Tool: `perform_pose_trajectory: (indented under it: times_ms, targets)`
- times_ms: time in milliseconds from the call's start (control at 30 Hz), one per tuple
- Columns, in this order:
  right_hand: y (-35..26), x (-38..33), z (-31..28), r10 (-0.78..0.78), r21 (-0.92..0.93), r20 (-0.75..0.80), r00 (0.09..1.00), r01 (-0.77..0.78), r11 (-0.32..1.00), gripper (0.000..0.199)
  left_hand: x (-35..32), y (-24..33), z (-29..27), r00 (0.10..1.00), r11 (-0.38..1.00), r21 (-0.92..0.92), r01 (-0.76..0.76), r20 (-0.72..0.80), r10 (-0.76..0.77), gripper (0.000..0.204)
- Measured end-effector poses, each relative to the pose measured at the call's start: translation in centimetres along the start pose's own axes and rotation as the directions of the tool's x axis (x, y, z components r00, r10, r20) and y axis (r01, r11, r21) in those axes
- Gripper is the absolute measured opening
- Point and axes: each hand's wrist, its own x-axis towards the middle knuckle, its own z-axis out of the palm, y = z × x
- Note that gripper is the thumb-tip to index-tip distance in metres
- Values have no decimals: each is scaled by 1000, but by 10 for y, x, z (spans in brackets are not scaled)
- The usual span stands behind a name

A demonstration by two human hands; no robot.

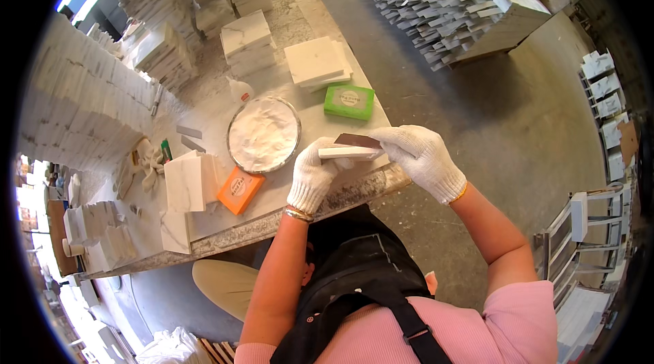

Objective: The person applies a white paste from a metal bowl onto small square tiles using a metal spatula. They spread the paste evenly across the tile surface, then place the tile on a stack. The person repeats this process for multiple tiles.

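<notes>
My left hand [315,175], in a white knit glove, is closed round one end of a white stone tile [349,153], held nearly edge-on above the bench edge. My right hand [419,156], gloved the same way, grips a dark brown sheet like sandpaper [357,140] at the tile's upper side. The fingers of the right hand also touch the tile's right end. Left of my hands is a round metal-rimmed tray [231,134] heaped with white powder [266,131]. A green hand pad [349,102] lies beyond them, and an orange hand pad [240,190] sits to their left.
White tiles [317,62] lie behind the green pad; more tiles [185,183] sit at left. A small white bottle [240,89] stands beyond the tray. Tall tile stacks [88,85] line the bench's left and back. A loaded tile pallet [449,6] and metal racks [593,228] stand right.
</notes>
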Motion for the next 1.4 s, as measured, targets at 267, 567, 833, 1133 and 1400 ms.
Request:
perform_pose_trajectory:
  times_ms: [267,567,833,1133,1400]
  targets:
    - [-13,-10,9,54,-27,-120,991,-57,998,24,-1,1,1,999,996,-70,-53,-4,52,24]
    - [-28,-18,23,277,140,-187,942,-253,957,21,1,1,6,999,853,-520,31,-4,-39,24]
    - [-38,-19,13,424,235,-187,886,-379,895,26,-4,15,-1,999,998,-46,-45,20,46,29]
    - [-37,-26,23,474,299,-167,865,-413,860,25,-3,11,1,995,994,-42,-100,23,101,29]
    - [-47,-27,23,432,312,-190,882,-363,878,26,-2,0,0,998,995,-89,-45,47,49,25]
